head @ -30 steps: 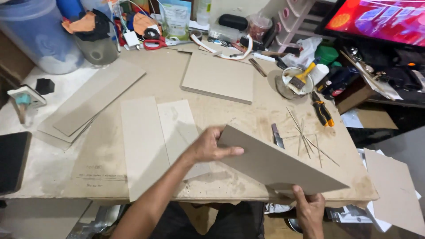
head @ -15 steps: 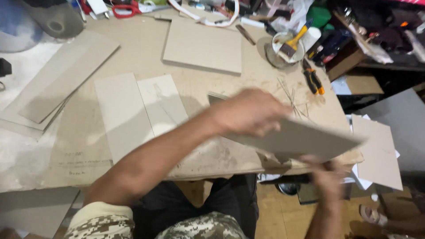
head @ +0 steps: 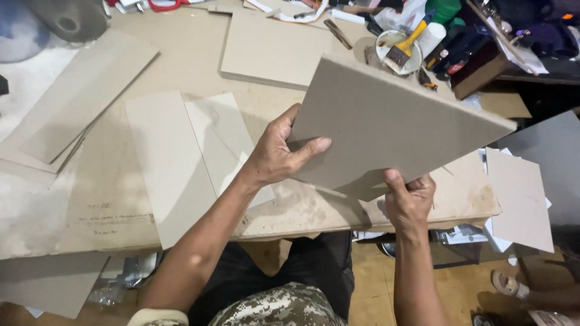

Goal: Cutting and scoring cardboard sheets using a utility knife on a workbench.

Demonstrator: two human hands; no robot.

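Observation:
Both of my hands hold a square grey board (head: 393, 124) tilted up above the right part of the worktable (head: 109, 199). My left hand (head: 278, 154) grips its left edge, thumb lying across the face. Gripping the lower corner from beneath is my right hand (head: 409, 199), thumb on top. Two narrow pale strips (head: 181, 157) lie flat on the table just left of my left hand.
A thicker square board (head: 272, 48) lies at the back centre. Long board strips (head: 78, 96) rest at the left. A round tub with a yellow-handled brush (head: 402, 48) and cluttered tools stand at the back right. Loose sheets (head: 519, 193) lie off the table's right edge.
The board has come up off the table and tilted toward me. My left hand moved from on top of it to its left edge; my right hand stays at the lower corner.

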